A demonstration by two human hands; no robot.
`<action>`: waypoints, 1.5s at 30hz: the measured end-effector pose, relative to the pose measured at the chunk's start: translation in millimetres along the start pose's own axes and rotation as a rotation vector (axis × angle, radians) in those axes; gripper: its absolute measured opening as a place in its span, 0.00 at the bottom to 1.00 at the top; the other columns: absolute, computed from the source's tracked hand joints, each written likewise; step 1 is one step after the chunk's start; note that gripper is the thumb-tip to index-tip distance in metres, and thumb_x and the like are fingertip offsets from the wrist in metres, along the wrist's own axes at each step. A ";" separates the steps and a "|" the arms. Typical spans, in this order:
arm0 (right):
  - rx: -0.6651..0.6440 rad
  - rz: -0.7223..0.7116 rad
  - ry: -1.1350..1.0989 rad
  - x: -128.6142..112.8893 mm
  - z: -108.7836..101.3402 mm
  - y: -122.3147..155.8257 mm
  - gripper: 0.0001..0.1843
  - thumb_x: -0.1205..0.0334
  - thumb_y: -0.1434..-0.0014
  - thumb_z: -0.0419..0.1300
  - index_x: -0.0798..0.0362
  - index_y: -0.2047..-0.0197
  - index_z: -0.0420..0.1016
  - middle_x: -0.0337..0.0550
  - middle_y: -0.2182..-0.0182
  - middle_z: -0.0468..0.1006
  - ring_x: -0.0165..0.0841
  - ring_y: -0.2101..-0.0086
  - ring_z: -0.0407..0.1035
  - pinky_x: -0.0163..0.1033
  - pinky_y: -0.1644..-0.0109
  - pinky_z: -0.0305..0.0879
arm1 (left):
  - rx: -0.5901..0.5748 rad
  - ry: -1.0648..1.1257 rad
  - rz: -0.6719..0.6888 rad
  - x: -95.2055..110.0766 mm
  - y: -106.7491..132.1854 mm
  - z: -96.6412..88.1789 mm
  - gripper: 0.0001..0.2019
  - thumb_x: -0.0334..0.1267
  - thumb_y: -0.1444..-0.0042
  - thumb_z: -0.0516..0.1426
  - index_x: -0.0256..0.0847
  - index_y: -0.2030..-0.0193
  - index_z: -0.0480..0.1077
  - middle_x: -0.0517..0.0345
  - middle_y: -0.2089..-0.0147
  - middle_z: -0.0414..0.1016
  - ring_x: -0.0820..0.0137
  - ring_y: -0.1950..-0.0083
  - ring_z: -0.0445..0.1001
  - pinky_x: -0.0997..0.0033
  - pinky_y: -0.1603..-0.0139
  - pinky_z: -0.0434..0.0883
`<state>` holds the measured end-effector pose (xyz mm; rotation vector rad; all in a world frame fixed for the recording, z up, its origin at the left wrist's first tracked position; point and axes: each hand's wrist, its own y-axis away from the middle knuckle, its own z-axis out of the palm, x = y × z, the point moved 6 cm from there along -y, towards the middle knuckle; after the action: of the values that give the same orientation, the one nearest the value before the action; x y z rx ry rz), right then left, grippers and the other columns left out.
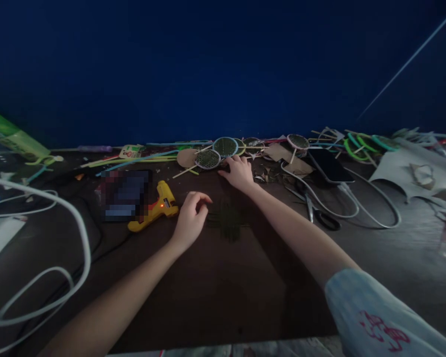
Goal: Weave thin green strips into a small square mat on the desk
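My left hand (pixel 191 218) hovers over the dark table, fingers loosely curled and a gap showing between thumb and forefinger, with nothing in it. A yellow glue gun (pixel 155 210) with a lit orange light lies just left of it. Farther forward, my right hand (pixel 240 172) is open, its fingers spread beside a small round mesh piece with a light-blue rim (pixel 225 147). Whether the fingertips touch it I cannot tell. Close by lie a white-rimmed mesh disc (pixel 207 158) and a plain tan disc (pixel 187 158). Dark green crossed strands (pixel 228 218) show faintly between my hands.
Scissors (pixel 312 210) and a phone (pixel 330 166) with a looping white cable (pixel 390 206) lie to the right. A blurred-out dark device (pixel 126 196) sits left. Sticks, coloured strips (pixel 141 159) and green rings (pixel 357 147) line the blue wall (pixel 223 69).
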<state>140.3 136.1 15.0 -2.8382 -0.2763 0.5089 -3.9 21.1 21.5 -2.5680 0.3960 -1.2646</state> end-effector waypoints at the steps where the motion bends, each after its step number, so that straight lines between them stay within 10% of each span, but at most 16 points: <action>1: 0.003 -0.038 0.002 1.4 -1.8 -2.5 0.16 0.52 0.47 0.56 0.52 0.58 0.71 0.51 0.56 0.69 0.47 0.54 0.60 0.50 0.56 0.59 | 0.002 -0.003 0.002 0.0 0.0 -0.1 0.10 0.22 0.52 0.47 0.40 0.69 0.63 0.60 0.66 0.63 0.71 0.62 0.65 0.69 0.58 0.64; 13: -0.228 -0.075 0.032 53.5 -37.7 -16.7 0.13 0.75 0.56 0.54 0.54 0.70 0.77 0.45 0.67 0.78 0.37 0.65 0.69 0.39 0.61 0.63 | -0.002 0.027 0.002 0.4 -0.2 0.1 0.10 0.22 0.51 0.48 0.39 0.69 0.64 0.59 0.66 0.63 0.72 0.63 0.65 0.71 0.61 0.65; 22: -0.305 -0.418 -0.107 -35.0 0.7 -2.1 0.25 0.73 0.50 0.48 0.57 0.48 0.70 0.46 0.47 0.69 0.37 0.48 0.62 0.41 0.44 0.57 | -0.014 0.033 0.008 0.5 0.1 -0.6 0.10 0.21 0.52 0.48 0.40 0.69 0.64 0.59 0.66 0.64 0.71 0.61 0.66 0.70 0.59 0.65; 29: -0.256 -0.397 -0.172 -31.1 5.1 -33.5 0.36 0.79 0.54 0.45 0.55 0.40 0.59 0.44 0.41 0.62 0.35 0.44 0.58 0.42 0.41 0.55 | -0.027 0.083 0.007 -0.3 0.5 0.3 0.10 0.21 0.51 0.47 0.40 0.70 0.64 0.59 0.66 0.65 0.71 0.61 0.65 0.71 0.59 0.64; 37: -0.278 -0.367 -0.280 -34.7 -6.6 -53.3 0.38 0.79 0.52 0.43 0.50 0.38 0.54 0.46 0.47 0.68 0.31 0.63 0.69 0.37 0.60 0.65 | -0.039 0.111 -0.009 -3.1 1.0 3.4 0.11 0.20 0.51 0.47 0.40 0.70 0.65 0.60 0.66 0.64 0.72 0.61 0.65 0.72 0.59 0.64; 45: -0.307 -0.410 -0.163 -54.6 16.9 -50.6 0.24 0.77 0.52 0.47 0.56 0.54 0.72 0.44 0.57 0.76 0.33 0.56 0.68 0.35 0.52 0.62 | -0.035 0.115 0.010 -5.8 1.1 3.1 0.11 0.20 0.52 0.48 0.39 0.70 0.65 0.60 0.66 0.64 0.72 0.61 0.65 0.72 0.58 0.63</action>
<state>76.8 175.4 30.6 -2.9031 -1.0211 0.6517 -4.9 22.5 15.1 -2.5257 0.4566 -1.4186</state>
